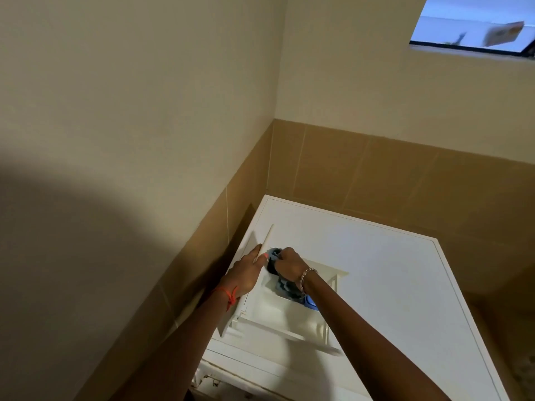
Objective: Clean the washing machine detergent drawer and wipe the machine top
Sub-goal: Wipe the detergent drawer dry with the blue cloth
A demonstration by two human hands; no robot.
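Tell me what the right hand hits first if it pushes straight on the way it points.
Probably the drawer's upright end panel, held by the left hand; the blue cloth in the right hand would touch it first. Depth is unclear.

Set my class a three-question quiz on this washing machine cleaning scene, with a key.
1. True or false: the detergent drawer rests on the machine top.
2. Which hand grips the blue cloth? A: left. B: right.
3. What does the left hand hold?

Key:
1. True.
2. B. The right hand grips the cloth inside the drawer.
3. The detergent drawer, by its raised panel.
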